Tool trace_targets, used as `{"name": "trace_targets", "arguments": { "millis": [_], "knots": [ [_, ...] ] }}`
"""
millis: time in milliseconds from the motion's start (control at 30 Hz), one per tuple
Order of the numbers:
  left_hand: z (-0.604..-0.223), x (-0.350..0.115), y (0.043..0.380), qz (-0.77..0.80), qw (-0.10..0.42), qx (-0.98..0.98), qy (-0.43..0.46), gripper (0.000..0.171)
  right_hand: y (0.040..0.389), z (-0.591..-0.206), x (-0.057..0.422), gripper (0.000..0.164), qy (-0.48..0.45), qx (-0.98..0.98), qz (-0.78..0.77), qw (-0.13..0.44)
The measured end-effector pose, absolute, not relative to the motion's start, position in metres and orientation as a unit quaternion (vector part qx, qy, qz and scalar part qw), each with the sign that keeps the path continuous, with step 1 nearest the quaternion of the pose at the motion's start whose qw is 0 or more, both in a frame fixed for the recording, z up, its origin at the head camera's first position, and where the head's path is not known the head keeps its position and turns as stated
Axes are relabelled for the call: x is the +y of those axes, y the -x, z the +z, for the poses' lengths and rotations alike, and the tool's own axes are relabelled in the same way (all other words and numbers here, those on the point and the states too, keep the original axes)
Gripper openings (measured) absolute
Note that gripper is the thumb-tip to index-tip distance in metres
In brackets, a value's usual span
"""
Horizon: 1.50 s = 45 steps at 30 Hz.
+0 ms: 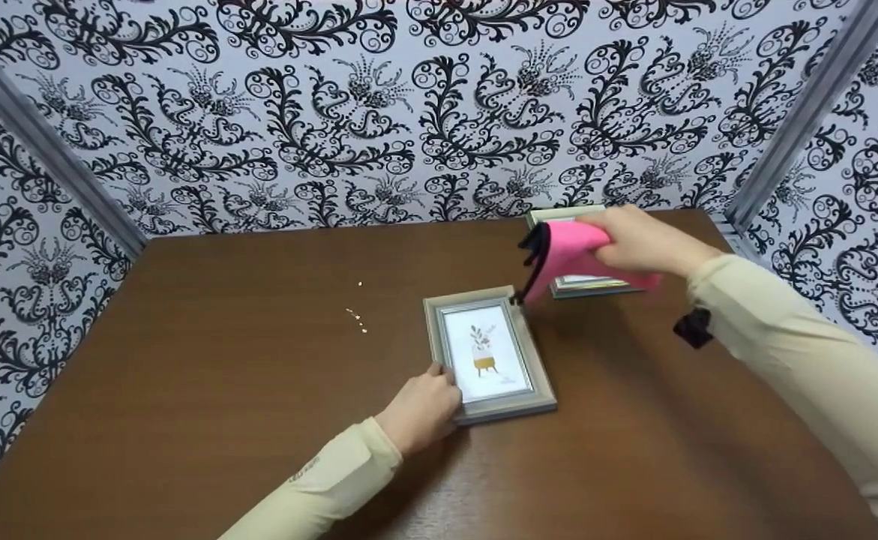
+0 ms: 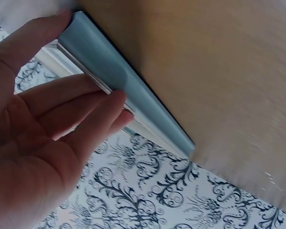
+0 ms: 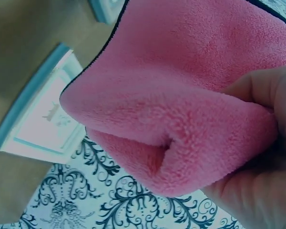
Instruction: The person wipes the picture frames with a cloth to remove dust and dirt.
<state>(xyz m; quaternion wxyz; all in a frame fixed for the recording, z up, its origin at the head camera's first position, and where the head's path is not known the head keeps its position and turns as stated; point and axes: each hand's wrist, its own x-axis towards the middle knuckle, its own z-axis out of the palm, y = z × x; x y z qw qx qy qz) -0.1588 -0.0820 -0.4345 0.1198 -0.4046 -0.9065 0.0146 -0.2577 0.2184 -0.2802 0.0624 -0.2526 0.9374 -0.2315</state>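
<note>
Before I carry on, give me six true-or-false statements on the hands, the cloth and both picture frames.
1. The right hand holds the pink cloth; the left hand holds the nearer picture frame. True.
2. The left hand is at that frame's far right corner. False: near left corner.
3. In the head view, the cloth partly hides the farther picture frame. True.
4. The nearer picture shows a sailing boat. False: a plant in a legged pot.
5. The cloth lies flat on the table. False: it is bunched in the right hand.
6. The cloth has dark edging. True.
</note>
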Motion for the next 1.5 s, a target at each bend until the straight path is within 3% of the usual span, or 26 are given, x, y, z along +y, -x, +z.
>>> {"name": "trace_targets", "arguments": {
  "millis": [167,267,367,533,733,867,1133,1333,1500],
  "knots": [
    [-0.433,-0.075,0.149,0.014,0.12,-0.905,0.407,0.018,0.269,-0.283,0.2,0.042,0.222,0.936,-0.267,0.059],
    [-0.432,-0.072,0.144,0.005,0.116,-0.904,0.411,0.018,0.275,-0.292,0.186,0.033,0.209,0.937,-0.278,0.047],
    [-0.432,-0.068,0.138,0.005,0.111,-0.903,0.415,0.019,0.281,-0.305,0.173,0.039,0.198,0.937,-0.286,0.026],
    [-0.433,-0.063,0.13,0.008,0.111,-0.897,0.429,0.019,0.283,-0.342,0.158,0.052,0.21,0.936,-0.282,0.017],
    [-0.434,-0.062,0.128,-0.013,0.11,-0.895,0.433,0.023,0.271,-0.395,0.156,0.049,0.278,0.936,-0.213,0.033],
    [-0.434,-0.061,0.128,-0.002,0.099,-0.907,0.409,0.034,0.266,-0.417,0.162,0.055,0.298,0.94,-0.167,0.023],
    [-0.435,-0.059,0.131,0.056,0.075,-0.919,0.383,0.061,0.27,-0.421,0.151,0.05,0.316,0.94,-0.13,0.031],
    [-0.437,-0.062,0.137,0.023,0.055,-0.913,0.403,0.053,0.278,-0.413,0.127,0.035,0.327,0.936,-0.119,0.055],
    [-0.435,-0.061,0.139,0.001,0.058,-0.908,0.414,0.043,0.282,-0.409,0.098,0.051,0.341,0.931,-0.098,0.087]
  ]
}}
